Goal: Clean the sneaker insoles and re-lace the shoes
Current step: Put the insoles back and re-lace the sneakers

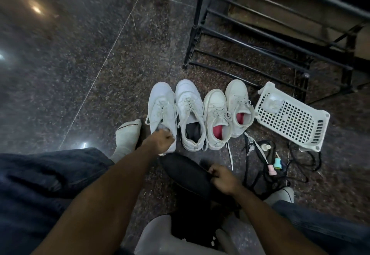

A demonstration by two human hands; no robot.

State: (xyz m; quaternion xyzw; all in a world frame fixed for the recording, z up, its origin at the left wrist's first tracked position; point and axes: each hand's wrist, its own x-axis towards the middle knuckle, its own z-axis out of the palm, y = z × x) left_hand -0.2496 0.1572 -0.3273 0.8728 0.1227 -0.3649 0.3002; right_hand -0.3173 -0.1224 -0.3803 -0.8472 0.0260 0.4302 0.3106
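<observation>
Head view: a person sits over a dark speckled stone floor (80,54), both forearms reaching forward.
Left hand (163,141): fingers curled into the heel opening of the leftmost white sneaker (163,112), gripping something pale there; what it is cannot be told.
Right hand (222,177): fingers curled round the edge of a dark insole (188,174), which lies flat at 6 o'clock from the row of shoes.
Hands: apart, each clamped on its own thing.
Second sneaker (190,110): touching the first at its 3 o'clock, a dark lining showing inside.
Third sneaker (216,118): next along, red insole inside.
Fourth sneaker (239,106): end of the row, red insole inside.
Loose laces (266,174): black and white, tangled on the floor at 5 o'clock from the row, among small bottles (277,162).
White basket (290,118): tipped on its side, just beside the fourth sneaker at 3 o'clock.
Black rack (260,34): at 1 o'clock, well behind the shoes.
Socked foot (127,134): at 9 o'clock from the left hand.
</observation>
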